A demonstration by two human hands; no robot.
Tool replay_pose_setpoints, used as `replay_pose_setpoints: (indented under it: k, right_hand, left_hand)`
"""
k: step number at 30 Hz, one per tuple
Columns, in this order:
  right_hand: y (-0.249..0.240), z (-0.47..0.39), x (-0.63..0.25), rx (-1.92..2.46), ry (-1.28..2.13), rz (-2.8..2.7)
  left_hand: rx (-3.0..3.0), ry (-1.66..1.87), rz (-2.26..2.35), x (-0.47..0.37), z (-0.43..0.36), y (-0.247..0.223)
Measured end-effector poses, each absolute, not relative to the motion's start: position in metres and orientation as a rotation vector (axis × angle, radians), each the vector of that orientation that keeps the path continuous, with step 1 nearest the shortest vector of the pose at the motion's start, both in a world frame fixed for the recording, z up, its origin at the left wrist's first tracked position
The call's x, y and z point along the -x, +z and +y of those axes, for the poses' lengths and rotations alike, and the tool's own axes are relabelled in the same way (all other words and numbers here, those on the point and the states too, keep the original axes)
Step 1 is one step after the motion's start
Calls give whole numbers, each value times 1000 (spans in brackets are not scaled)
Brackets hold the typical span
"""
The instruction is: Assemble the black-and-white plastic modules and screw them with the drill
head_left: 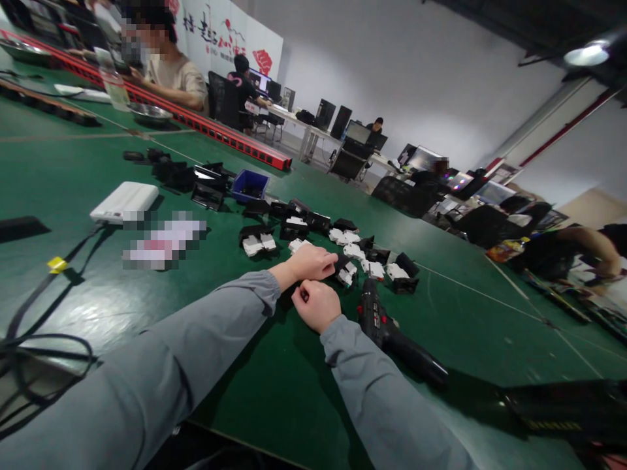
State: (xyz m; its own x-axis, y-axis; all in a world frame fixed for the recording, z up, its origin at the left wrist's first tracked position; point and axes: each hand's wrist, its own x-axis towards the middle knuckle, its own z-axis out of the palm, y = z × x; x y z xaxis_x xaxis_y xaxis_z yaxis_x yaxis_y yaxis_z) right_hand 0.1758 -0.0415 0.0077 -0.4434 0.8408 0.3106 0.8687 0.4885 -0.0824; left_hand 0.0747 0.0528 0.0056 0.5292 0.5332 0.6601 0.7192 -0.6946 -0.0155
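My left hand (pixel 312 262) reaches across the green table with its fingers pressed together. Its fingertips meet the edge of a small black-and-white plastic part (pixel 347 273); whether they grip it is hidden. Just below, my right hand (pixel 319 305) is curled closed over the tabletop, and what lies inside its fingers cannot be made out. To its right lies a black cordless drill (pixel 376 316) with red details, its tip against the white parts. More white pieces with black housings (pixel 258 241) are scattered around and beyond both hands.
A blue bin (pixel 250 186) stands behind the parts, beside black housings (pixel 208 186). At left are a white box (pixel 125 201) with a cable and a blurred flat item (pixel 166 241). A long red rail (pixel 220 134) crosses the far side. People sit beyond. A dark object (pixel 568 408) lies lower right.
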Motion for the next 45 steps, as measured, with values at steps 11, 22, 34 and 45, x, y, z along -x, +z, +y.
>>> replay_pose_setpoints:
  k: [11,22,34,45]
  right_hand:
    - [8,-38,-178,1506,-58,-2487]
    - [14,-48,-172,1144,-57,-2719]
    - [15,-33,-188,1203,-36,-2718]
    - [13,-23,-196,1186,2,-2673]
  left_hand:
    - [2667,-951,-764,-108,58,24]
    - [2758,-1172,-900,-53,25,-3]
    - [2915,-726,-885,11,-11,14]
    - [2930,-467,-1030,18,-10,16]
